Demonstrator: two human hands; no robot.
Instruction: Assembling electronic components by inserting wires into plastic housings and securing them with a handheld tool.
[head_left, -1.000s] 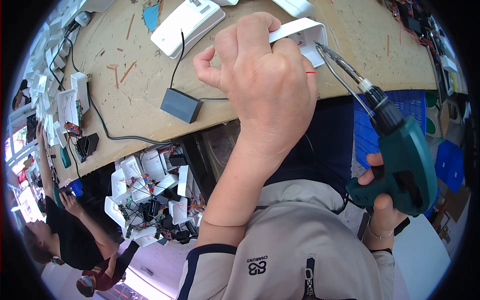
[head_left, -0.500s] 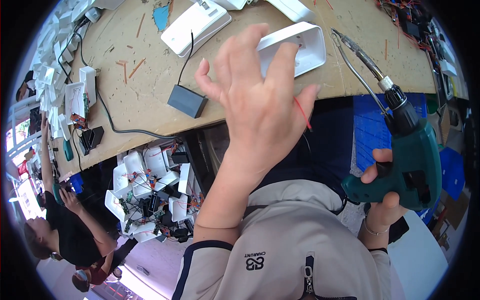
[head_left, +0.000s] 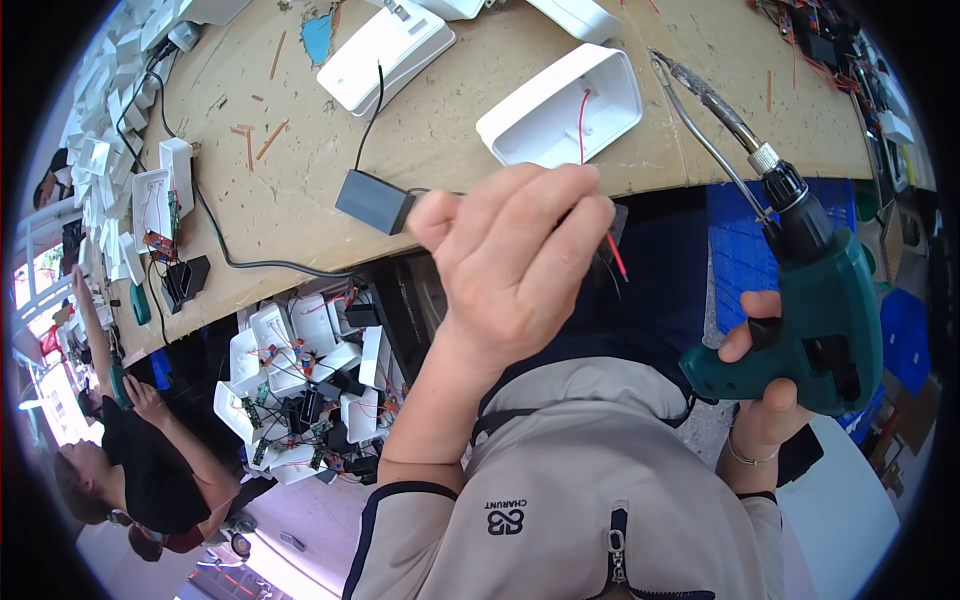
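Observation:
My left hand (head_left: 520, 260) is closed at the table's front edge, its fingers curled round a thin red wire (head_left: 582, 130). One length of this wire runs up into an open white plastic housing (head_left: 500, 127); its other end sticks out below my knuckles. My fingertips are partly hidden. In my right hand (head_left: 770, 400) is a green soldering gun (head_left: 825, 310), a finger resting at its black trigger. Its metal tip and curved feed tube point up and left, beside the housing. Left of my left hand lies a dark grey box (head_left: 375, 202) with a black cable.
More white housings (head_left: 385, 55) lie at the table's far side. Piled white parts (head_left: 115, 120) line the left edge. Below the table, a heap of housings with wires and circuit boards (head_left: 305, 390) stands. A blue crate (head_left: 735, 260) is underneath at right. At left sits another person (head_left: 150, 460).
My left hand has drawn back from over the white housing toward me, and its spread fingers have closed on the red wire. The soldering gun has shifted only slightly.

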